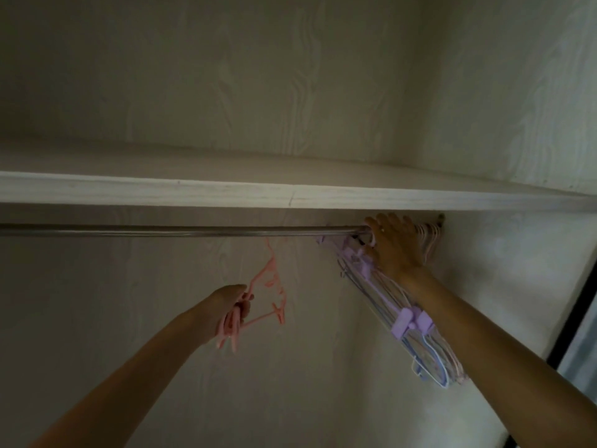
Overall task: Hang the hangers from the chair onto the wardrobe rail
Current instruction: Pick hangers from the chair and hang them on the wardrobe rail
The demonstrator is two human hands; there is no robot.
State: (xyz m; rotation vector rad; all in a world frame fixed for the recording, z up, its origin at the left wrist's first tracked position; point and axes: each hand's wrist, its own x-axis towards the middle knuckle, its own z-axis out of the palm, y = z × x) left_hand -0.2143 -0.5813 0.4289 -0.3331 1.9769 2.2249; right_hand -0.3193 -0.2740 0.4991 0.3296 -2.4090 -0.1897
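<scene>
Head camera view, angled upward into a pale wood-grain wardrobe, where 2 bare arms are seen reaching up from the bottom of the frame. A metal wardrobe rail [161,230] is shown running horizontally under a white shelf [290,194], from the left edge to the right side wall. At the rail's right end, a bunch of purple hangers [403,318] with clips is seen hooked over the rail and swung out towards the camera, with thinner pale pink and white hangers packed beside them. The right hand [392,244] is placed at the top of this bunch, just where the hooks meet the rail, with fingers curled around the hooks; a ring is visible on 1 finger. Lower and to the left, well apart from the rail, the left hand [231,307] is closed around a small bundle of pink hangers [268,286], which are held upright with a hook pointing towards the rail but not touching it. A dark door edge is visible at the far right.
</scene>
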